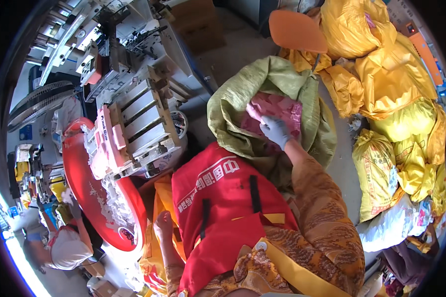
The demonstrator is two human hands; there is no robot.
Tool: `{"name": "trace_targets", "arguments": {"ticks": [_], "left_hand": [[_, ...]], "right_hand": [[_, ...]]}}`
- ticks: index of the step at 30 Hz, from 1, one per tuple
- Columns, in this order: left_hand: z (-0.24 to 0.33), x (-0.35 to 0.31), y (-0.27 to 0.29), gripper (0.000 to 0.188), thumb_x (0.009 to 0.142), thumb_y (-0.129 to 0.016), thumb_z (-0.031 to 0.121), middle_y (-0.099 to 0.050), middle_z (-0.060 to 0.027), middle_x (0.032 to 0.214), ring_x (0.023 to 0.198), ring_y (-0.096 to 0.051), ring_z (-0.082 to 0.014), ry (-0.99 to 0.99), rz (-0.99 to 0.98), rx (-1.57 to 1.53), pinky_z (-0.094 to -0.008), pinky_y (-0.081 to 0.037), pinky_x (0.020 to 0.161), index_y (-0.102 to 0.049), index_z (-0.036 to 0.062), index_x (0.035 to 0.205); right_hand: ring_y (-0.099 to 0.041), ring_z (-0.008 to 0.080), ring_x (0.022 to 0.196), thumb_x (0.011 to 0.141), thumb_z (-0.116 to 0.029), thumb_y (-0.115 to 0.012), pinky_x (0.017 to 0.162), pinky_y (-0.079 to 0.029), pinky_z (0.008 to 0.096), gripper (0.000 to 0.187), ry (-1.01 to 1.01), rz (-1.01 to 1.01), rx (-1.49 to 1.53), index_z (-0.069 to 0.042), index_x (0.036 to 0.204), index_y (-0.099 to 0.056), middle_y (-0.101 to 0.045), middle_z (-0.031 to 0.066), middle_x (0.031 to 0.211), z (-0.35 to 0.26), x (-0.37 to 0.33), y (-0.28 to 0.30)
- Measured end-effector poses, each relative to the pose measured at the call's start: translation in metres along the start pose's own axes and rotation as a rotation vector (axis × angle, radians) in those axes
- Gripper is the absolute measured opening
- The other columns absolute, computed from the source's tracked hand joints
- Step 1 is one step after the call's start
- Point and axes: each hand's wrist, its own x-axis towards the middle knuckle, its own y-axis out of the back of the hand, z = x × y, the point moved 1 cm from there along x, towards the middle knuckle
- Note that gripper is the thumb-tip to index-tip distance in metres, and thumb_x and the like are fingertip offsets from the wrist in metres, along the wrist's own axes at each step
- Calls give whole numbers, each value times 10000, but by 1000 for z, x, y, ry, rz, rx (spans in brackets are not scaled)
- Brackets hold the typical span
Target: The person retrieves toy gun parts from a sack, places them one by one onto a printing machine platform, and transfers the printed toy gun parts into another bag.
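My right hand (275, 129), in a grey-blue glove, reaches forward into an open green woven sack (233, 99) on the floor. Its fingers close on pink plastic pieces (282, 109) that fill the sack's mouth. My left hand (162, 220) is bare and hangs low by my side, next to the rim of a red round tray (79, 173) and an orange bag (158, 193). Its fingers are curled, and whether it holds anything is not clear. A red apron (218, 198) covers my front between both arms.
A white and pink machine (134, 123) stands over the red tray, which holds several white pieces. Full yellow sacks (396, 99) pile up on the right. An orange seat (297, 29) is behind the green sack. A fan (39, 101) stands at left, and another person (64, 247) crouches at lower left.
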Motion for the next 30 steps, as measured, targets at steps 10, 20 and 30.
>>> {"name": "trace_targets", "arguments": {"ticks": [10, 20, 30], "left_hand": [[8, 3, -11, 263, 836, -578, 307, -673, -158, 790, 752, -668, -298, -52, -16, -12, -402, -509, 660, -686, 81, 915], [-2, 4, 1, 226, 831, -528, 293, -655, -140, 840, 789, -633, -334, 23, 62, 20, -424, -491, 679, -679, 142, 905], [18, 16, 16, 278, 850, -521, 336, -663, -121, 908, 852, -635, -307, -35, 50, 0, -413, -496, 752, -679, 126, 942]], "right_hand": [[-577, 324, 1019, 777, -132, -568, 862, -480, 425, 495, -405, 69, -262, -138, 1269, -516, -601, 125, 1149, 58, -69, 40], [-532, 302, 960, 804, -143, -470, 791, -446, 460, 509, 60, -89, -690, -151, 1313, -482, -576, 111, 1033, 56, -66, 19], [-576, 236, 891, 646, -89, -766, 805, -475, 319, 737, -93, -252, 201, 16, 1306, -456, -599, 132, 1018, 26, -54, 51]]}}
